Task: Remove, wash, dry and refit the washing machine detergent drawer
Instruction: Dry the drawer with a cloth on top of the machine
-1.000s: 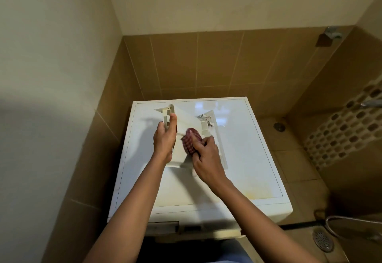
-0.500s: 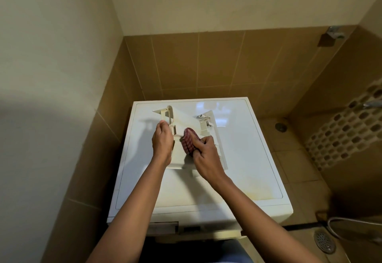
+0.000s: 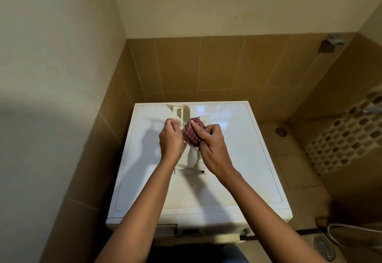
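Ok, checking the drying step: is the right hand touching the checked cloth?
Touching. Head view: the right hand curls round the checked cloth; the left hand grips the detergent drawer.

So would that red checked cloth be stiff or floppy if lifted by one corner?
Probably floppy: the red checked cloth is bunched into a wad in the right hand. Likely light too, since one hand alone presses it against the detergent drawer.

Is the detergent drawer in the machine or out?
Out. The drawer rests on the washing machine top, gripped by the left hand, while the right hand presses a checked cloth to it.
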Available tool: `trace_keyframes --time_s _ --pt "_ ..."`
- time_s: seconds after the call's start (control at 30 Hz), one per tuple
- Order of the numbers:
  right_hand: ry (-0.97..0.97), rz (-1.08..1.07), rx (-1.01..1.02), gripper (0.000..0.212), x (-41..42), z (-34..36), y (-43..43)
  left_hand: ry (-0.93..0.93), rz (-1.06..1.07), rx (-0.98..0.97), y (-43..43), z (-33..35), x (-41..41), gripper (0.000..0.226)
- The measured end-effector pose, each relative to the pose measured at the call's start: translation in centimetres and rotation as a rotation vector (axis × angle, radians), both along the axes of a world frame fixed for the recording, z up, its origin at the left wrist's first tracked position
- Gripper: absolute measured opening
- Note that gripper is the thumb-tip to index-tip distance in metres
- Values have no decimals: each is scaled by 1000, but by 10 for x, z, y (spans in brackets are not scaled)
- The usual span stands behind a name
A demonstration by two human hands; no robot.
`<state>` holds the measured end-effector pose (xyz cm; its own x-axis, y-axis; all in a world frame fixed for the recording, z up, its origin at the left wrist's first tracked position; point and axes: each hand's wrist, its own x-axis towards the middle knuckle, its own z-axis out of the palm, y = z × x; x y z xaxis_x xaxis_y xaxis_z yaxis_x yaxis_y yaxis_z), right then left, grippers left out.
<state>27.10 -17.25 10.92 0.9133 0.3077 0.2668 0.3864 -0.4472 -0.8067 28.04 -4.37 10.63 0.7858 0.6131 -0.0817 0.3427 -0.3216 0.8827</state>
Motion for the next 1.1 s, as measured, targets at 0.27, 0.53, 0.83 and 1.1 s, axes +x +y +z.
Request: trace_keyframes --time_s 0.27,0.53,0.83,1.1 --pt "-307 127 -286 51 5 0 -8 59 -56 157 6 0 1 39" --pt "-337 121 -202 50 33 -22 -24 144 -233 160 8 -3 15 39" --pt "-296 5 -68 45 34 -42 -30 259 -333 225 2 -11 24 45" --pt "-290 -3 -6 40 46 -53 -44 246 -363 269 1 -13 22 45"
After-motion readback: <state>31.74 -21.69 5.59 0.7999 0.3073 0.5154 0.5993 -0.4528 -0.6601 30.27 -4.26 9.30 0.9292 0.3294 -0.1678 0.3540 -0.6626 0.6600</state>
